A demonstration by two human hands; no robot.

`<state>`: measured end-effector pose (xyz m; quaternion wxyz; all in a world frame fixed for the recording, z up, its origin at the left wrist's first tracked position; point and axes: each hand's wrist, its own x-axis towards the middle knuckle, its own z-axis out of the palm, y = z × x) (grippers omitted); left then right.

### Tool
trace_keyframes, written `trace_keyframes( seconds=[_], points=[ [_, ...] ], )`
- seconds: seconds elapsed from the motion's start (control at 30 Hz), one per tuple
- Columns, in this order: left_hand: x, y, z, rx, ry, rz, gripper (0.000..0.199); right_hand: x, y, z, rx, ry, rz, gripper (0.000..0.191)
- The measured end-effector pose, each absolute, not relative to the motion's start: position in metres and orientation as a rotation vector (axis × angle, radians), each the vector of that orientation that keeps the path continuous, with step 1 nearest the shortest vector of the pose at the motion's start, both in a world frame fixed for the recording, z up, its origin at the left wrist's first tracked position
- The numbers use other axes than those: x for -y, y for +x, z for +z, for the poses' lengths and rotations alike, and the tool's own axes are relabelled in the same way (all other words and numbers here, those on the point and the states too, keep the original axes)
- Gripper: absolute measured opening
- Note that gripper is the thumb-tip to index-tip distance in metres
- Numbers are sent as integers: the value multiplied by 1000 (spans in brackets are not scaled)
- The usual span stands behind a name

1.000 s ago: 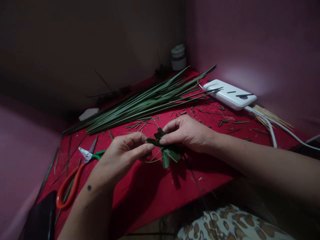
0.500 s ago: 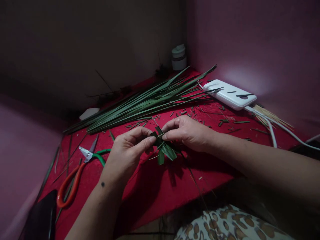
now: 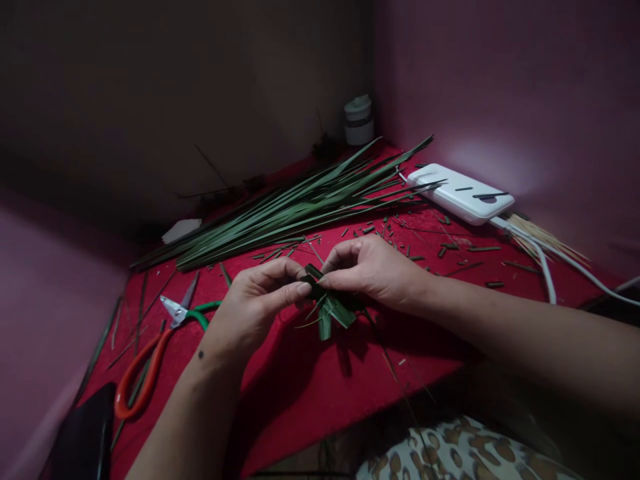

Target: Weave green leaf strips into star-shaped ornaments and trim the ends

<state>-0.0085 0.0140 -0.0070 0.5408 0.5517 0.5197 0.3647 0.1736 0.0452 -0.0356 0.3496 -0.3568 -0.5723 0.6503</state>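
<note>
A small folded piece of green leaf strips (image 3: 334, 315) is held up between my two hands, just above the red tabletop. My left hand (image 3: 265, 297) pinches its left side between thumb and bent forefinger. From the right, my right hand (image 3: 367, 270) pinches its upper part, with thumb and forefinger close together. Short leaf ends hang below the fingers, and a thin stem sticks up from the top. Fingertips hide the middle of the folds. Scissors (image 3: 176, 312) with orange and green handles lie open beside my left wrist, which covers part of the green handle.
Long green leaves (image 3: 300, 207) lie in a bundle across the back of the red table (image 3: 310, 413). Leaf scraps are scattered nearby. A white power bank (image 3: 460, 193) with a cable rests at right. A lidded jar (image 3: 359, 120) stands behind; a black phone-like object (image 3: 85, 433) lies front left.
Both hands stay pinched on the leaf piece. Its upper strip now leans more to the left, and my fingers have shifted slightly. The whole view has moved a little.
</note>
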Motion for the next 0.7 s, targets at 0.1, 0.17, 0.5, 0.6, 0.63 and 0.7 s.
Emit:
trace_keyframes(
  seconds=[0.1, 0.17, 0.5, 0.6, 0.63, 0.7],
  points=[
    [-15, -7, -4, -1220, 1310, 876, 12, -43, 173, -34, 1476, -929, 1652, 6],
    [-15, -4, -2, -1245, 1322, 889, 22, -41, 172, -33, 1499, -924, 1613, 4],
    [-21, -6, 4, -1304, 1306, 895, 18, -48, 165, -25, 1710, -878, 1454, 13],
    [-30, -9, 15, -1346, 1382, 897, 18, -61, 163, -13, 1747, -891, 1516, 16],
    [-32, -9, 20, -1371, 1425, 892, 19, -66, 162, -10, 1761, -883, 1530, 16],
    [-37, -8, 28, -1419, 1510, 892, 20, -76, 163, -5, 1806, -836, 1562, 17]
  ],
)
